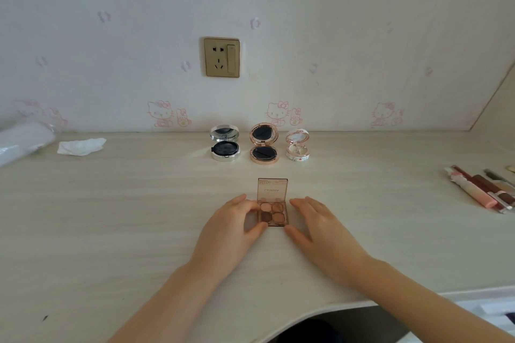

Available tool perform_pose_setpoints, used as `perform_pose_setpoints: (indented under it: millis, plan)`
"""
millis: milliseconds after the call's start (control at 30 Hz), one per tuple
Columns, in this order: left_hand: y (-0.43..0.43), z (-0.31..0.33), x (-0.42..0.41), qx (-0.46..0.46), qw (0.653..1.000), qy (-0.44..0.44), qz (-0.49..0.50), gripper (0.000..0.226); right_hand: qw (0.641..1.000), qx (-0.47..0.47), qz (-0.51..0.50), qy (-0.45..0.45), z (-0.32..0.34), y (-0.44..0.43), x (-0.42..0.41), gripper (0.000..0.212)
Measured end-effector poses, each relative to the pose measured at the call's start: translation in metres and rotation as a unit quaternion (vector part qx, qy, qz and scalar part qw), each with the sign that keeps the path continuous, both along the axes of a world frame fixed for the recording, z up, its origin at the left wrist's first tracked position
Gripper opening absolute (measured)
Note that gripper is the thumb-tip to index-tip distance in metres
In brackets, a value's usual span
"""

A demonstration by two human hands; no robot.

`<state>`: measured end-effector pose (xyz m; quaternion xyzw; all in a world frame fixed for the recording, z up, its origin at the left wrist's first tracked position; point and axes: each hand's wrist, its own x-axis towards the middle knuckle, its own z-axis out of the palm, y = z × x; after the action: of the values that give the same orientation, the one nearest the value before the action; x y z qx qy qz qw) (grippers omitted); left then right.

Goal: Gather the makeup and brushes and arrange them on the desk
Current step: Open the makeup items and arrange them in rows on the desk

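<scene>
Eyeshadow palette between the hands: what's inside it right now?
The open eyeshadow palette shows four pans: pink and bronze at the back, dark brown and tan in front. The left hand fingers cover its left edge; the lid stands upright.

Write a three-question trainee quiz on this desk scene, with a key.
1. True or false: the eyeshadow palette between the left hand and right hand has its lid open.
2. How many round compacts stand open in the row by the wall?
3. Multiple choice: the lip products and brushes lie (A) at the desk's right edge, (B) beside the crumpled tissue, (C) under the wall socket.

Key:
1. True.
2. Three: the silver compact, the rose-gold compact and the white floral compact.
3. A.
</scene>
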<state>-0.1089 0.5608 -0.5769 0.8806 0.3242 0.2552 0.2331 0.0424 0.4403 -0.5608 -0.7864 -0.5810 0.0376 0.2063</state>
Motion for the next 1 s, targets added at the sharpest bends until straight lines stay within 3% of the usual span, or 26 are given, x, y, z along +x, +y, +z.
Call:
perform_pose_setpoints:
  millis: [467,1000]
  plan:
    - [0.010,0.006,0.003,-0.042,0.998,-0.045,0.006,0.029,0.997,0.060,0.041,0.000,-0.003,0.021,-0.008,0.041]
    - [0.088,0.004,-0.007,-0.041,0.996,-0.031,0.073,0.026,0.999,-0.016,0.035,0.014,0.000,0.131,-0.010,0.029]
